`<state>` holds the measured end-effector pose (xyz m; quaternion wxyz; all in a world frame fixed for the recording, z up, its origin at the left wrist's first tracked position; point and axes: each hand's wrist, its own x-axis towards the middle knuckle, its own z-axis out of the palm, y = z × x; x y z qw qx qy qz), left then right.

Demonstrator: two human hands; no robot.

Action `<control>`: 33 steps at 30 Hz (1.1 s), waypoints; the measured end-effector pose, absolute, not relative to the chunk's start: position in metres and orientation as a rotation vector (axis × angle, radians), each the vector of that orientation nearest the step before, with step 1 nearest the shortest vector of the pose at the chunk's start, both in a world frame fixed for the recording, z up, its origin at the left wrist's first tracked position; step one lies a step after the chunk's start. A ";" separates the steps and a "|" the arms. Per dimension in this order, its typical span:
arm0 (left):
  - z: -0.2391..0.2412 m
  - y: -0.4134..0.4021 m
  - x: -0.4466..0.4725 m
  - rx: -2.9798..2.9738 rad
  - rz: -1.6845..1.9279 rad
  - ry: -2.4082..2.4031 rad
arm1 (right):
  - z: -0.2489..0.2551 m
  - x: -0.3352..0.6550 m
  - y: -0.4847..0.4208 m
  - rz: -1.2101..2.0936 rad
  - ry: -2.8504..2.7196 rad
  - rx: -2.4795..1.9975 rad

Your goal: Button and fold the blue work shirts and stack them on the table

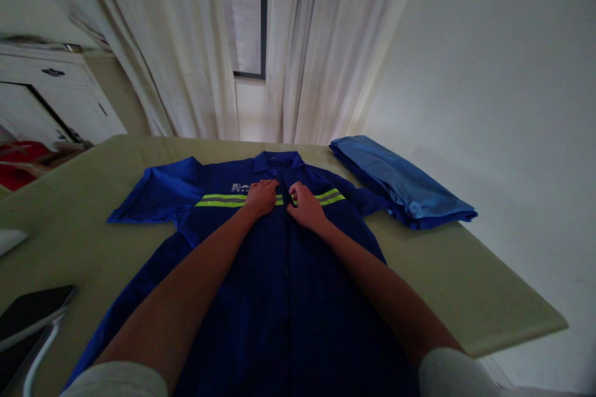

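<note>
A dark blue short-sleeved work shirt lies front up on the table, its collar at the far end. A yellow-green and grey reflective band crosses the chest, with a white printed mark above it on the left. My left hand rests on the chest beside the front opening, its fingers closed on the fabric edge. Just across the opening, my right hand has curled fingers at the other edge, with a small gap showing between thumb and forefinger. The fingertips partly hide the fabric they hold.
Folded blue clothing lies at the table's right edge, touching the shirt's sleeve. A dark phone-like device with a white cable is at the near left. Curtains and a white cabinet stand behind.
</note>
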<state>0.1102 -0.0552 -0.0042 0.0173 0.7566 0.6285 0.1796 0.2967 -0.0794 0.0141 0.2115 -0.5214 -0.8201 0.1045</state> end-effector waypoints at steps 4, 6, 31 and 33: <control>0.003 -0.068 0.117 2.411 0.590 1.914 | 0.011 0.303 -0.120 0.266 -2.379 -1.448; 0.006 -0.080 0.122 2.424 0.576 1.880 | 0.006 0.309 -0.125 0.307 -2.357 -1.458; -0.010 -0.137 0.107 2.262 0.779 1.395 | 0.021 0.318 -0.111 0.389 -2.602 -1.401; -0.012 -0.139 0.106 2.232 0.813 1.399 | 0.011 0.321 -0.107 0.546 -2.465 -1.317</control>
